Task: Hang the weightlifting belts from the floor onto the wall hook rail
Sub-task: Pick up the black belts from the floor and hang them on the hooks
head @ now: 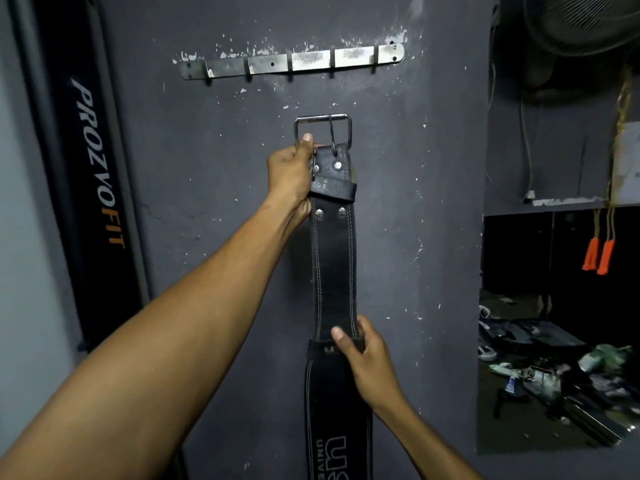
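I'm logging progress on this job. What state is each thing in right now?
belt: held upright against the wall, not yet hung
buckle: at the top, below the rail
hook rail: on the wall, all hooks bare
left hand: gripping the belt near the buckle
right hand: gripping the belt lower down

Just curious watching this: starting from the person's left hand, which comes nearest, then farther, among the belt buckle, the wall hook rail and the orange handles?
1. Belt buckle: just above the left hand.
2. Wall hook rail: higher up the wall.
3. Orange handles: far right.
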